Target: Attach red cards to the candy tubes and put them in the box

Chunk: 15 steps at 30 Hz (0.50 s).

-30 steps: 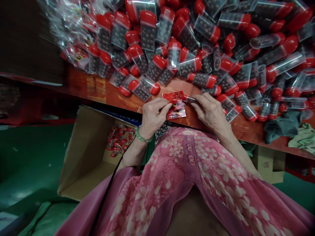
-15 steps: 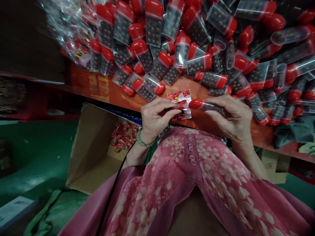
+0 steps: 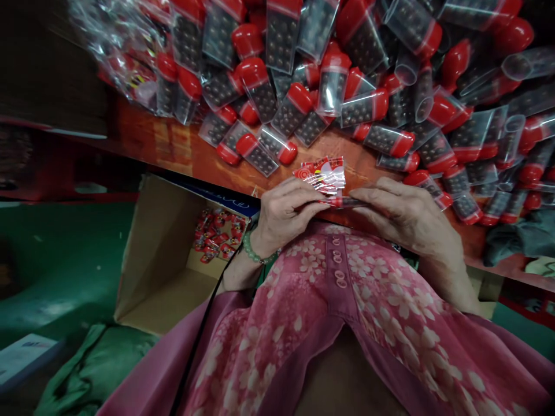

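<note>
Bench [image 3: 151, 138]: carried heaped red-capped tubes [image 3: 284, 40], probably kept within reach.
Left hand [image 3: 288, 211]: pinched printed packets [image 3: 325, 173] at their near edge, seemingly for steadiness.
Right hand [image 3: 403, 211]: gripped 1 slim tube [image 3: 350, 201] above the bench edge, red end leftward, presumably for alignment.

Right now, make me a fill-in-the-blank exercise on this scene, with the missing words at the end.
1. The left hand has a circle of round green beads around its ____.
2. The right hand holds a clear plastic tube whose end cap is ____.
3. Small red packages lie inside an open brown ____ box.
4. The floral cloth garment is mainly ____.

Missing words: wrist; red; cardboard; pink.
</note>
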### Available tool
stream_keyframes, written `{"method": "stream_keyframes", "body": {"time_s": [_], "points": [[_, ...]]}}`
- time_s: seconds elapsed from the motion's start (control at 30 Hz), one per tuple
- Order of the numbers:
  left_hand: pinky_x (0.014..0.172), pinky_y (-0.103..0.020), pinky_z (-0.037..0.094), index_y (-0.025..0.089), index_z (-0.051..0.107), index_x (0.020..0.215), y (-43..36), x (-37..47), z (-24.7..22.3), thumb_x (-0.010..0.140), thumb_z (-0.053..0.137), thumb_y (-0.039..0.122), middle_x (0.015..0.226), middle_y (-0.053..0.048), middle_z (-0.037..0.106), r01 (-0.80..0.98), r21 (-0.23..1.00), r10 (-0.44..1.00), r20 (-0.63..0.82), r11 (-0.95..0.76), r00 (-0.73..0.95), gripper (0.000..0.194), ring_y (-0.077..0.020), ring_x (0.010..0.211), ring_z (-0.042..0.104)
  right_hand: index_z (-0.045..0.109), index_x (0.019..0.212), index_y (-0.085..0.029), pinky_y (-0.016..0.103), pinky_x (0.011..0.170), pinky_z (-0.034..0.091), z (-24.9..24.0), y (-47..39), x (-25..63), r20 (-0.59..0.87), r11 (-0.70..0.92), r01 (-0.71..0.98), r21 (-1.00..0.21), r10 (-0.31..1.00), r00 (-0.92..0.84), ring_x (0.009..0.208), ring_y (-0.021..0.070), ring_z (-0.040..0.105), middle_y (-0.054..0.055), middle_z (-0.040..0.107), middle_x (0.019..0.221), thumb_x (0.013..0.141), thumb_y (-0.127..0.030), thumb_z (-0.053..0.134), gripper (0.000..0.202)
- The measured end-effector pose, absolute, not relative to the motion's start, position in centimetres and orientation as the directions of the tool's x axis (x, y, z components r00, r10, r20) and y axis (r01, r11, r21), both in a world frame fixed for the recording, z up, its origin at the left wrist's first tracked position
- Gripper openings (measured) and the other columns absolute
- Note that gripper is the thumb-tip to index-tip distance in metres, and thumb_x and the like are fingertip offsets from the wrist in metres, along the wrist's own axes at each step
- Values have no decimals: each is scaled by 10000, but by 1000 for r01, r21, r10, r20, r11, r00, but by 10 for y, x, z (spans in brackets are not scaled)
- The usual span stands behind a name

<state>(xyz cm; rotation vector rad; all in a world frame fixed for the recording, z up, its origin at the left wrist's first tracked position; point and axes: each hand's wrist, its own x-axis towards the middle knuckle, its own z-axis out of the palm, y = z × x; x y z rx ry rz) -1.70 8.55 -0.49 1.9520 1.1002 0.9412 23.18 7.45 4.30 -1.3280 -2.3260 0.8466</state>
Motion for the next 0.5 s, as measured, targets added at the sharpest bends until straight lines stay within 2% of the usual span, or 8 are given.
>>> {"method": "stream_keyframes", "body": {"time_s": [0.2, 0.33, 0.5], "points": [[712, -204, 576, 154, 794, 956, 91, -17, -11, 898, 802, 327, 877, -44, 797, 322, 847, 864, 270, -423, 425, 183, -112, 793, 744, 753, 1199, -221, 298, 698, 541, 44, 85, 234, -58, 353, 603, -716, 830, -555, 817, 193, 707, 59, 741, 934, 1046, -338, 576, 262], [791, -231, 603, 149, 795, 1038, 96, -19, -8, 924, 770, 321, 955, -69, 815, 279, 864, 832, 241, -418, 499, 208, -141, 874, 771, 752, 1189, -215, 298, 706, 538, 43, 88, 232, -58, 317, 544, -777, 824, -563, 813, 192, 713, 59, 748, 947, 1041, -302, 586, 239], [776, -241, 598, 146, 784, 1030, 101, -18, -3, 934, 730, 280, 932, -61, 817, 264, 879, 801, 193, -398, 566, 173, -147, 847, 772, 750, 1175, -206, 286, 682, 529, 40, 92, 229, -25, 346, 513, -786, 810, -586, 794, 186, 711, 46, 749, 918, 1024, -255, 603, 217]]}}
